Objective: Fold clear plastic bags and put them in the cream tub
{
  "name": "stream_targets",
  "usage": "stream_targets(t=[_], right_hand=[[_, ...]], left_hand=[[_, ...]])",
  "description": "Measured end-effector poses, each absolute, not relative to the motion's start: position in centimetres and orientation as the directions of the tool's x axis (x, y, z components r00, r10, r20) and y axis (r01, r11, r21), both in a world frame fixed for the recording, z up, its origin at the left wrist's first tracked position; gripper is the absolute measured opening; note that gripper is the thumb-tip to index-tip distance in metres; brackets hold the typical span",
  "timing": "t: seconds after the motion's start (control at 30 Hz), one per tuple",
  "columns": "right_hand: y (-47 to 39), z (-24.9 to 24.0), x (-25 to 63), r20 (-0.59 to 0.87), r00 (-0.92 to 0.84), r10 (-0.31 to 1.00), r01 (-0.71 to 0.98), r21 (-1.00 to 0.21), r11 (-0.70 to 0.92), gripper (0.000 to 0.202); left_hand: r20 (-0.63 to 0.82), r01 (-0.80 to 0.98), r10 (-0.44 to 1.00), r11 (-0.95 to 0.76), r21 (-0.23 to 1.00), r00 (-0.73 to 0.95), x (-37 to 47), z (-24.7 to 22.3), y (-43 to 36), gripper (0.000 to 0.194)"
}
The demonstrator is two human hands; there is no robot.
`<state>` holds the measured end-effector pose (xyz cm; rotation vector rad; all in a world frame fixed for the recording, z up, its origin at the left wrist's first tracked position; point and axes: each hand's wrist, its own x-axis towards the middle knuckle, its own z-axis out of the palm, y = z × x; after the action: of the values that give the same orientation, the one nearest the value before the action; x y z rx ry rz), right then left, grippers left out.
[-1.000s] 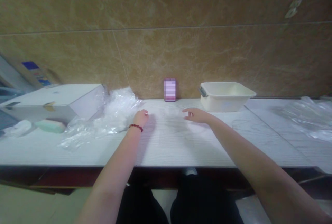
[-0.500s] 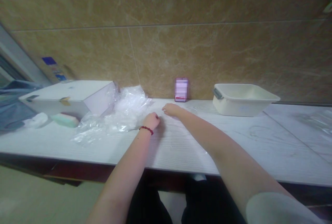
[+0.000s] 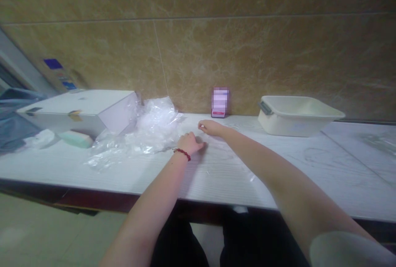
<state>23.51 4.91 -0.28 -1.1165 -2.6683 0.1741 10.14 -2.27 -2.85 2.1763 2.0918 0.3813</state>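
My left hand [image 3: 191,143], with a dark red bead bracelet [image 3: 183,153] at the wrist, is low over the white wood-grain table [image 3: 213,180]. Its thumb points out to the right, apart from the fingers, and I see nothing in it. Just beyond and to the right, my right hand [image 3: 211,127] is closed in a pinch. A tiny pale spot shows at its fingertips, too small to name. Crumpled clear plastic bags [image 3: 154,125] lie to the left, close to my left hand. A phone [image 3: 220,102] leans upright on the wall behind my right hand.
At the right stands a cream plastic bin [image 3: 293,129] with a grey handle. A white box [image 3: 77,108] sits at the left, with a pale green and pink item [image 3: 76,139] and a white item [image 3: 43,139] before it. Thin clear plastic [image 3: 380,139] lies far right.
My left hand has moved slightly right, and its thumb has come away from the fingers. The right hand stays pinched near the same spot. The view has tilted slightly.
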Motion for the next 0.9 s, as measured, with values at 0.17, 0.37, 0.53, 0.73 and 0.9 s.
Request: stream_targets(t=[0.17,0.37,0.53,0.73,0.9], right_hand=[[3.9,0.4,25.8,0.127,-0.627,0.769,0.628,-0.501,0.595,0.015],[3.1,-0.6,28.0,0.19,-0.62,0.761,0.546,-0.592,0.592,0.023],[1.8,-0.7,29.3,0.226,-0.669,0.708,0.601,-0.397,0.694,0.021],[1.0,-1.2,30.3,0.229,-0.684,0.693,0.634,-0.282,0.72,0.019],[0.9,-1.8,31.0,0.234,-0.763,0.603,0.559,-0.23,0.796,0.02]], left_hand=[[0.119,0.964,0.991,-0.088,0.253,0.059,10.8,-2.8,-2.4,0.06],[0.154,0.944,0.978,-0.177,0.279,0.138,11.2,-3.0,-2.2,0.047],[0.19,0.924,0.959,-0.259,0.282,0.211,11.3,-3.4,-2.0,0.039],[0.236,0.887,0.922,-0.368,0.278,0.308,10.9,-3.6,-1.7,0.046],[0.272,0.872,0.892,-0.427,0.24,0.361,10.2,-3.5,-1.6,0.048]])
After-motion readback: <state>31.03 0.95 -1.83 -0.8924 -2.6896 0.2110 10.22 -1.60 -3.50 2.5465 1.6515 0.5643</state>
